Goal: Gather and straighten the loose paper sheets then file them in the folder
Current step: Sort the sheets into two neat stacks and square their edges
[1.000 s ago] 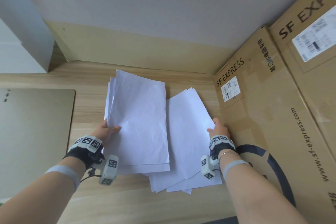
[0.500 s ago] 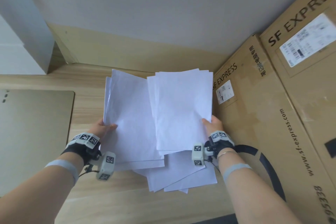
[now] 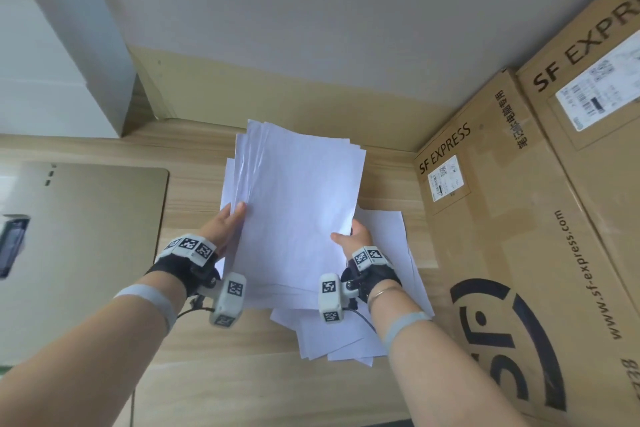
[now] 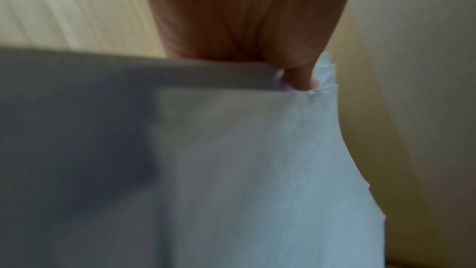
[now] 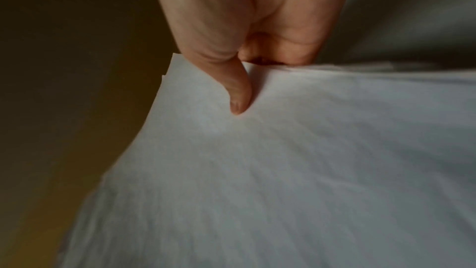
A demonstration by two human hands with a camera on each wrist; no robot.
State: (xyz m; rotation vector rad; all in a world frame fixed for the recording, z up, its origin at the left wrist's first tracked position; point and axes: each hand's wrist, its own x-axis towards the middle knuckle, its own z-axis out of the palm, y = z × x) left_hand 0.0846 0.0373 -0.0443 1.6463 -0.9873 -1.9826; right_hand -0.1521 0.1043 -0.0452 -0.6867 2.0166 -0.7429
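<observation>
I hold the lifted stack (image 3: 294, 204) by both side edges, left hand (image 3: 225, 227) and right hand (image 3: 353, 237) pinching it, probably to square it above the loose sheets (image 3: 381, 288) near the surface's (image 3: 207, 374) right edge.

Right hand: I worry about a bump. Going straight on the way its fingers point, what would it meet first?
Probably nothing soon: the right hand, gripping the white paper stack, points across bare light wooden tabletop toward the pale back wall. Depth is unclear.

The held stack of sheets (image 3: 294, 211) sits mid-desk (image 3: 194, 374). Left of it lies the folder (image 3: 86, 236); right of it stand 2 cardboard boxes (image 3: 512, 218). Partly under it, toward the boxes, more loose sheets (image 3: 381, 288) lie on the desk.
</observation>
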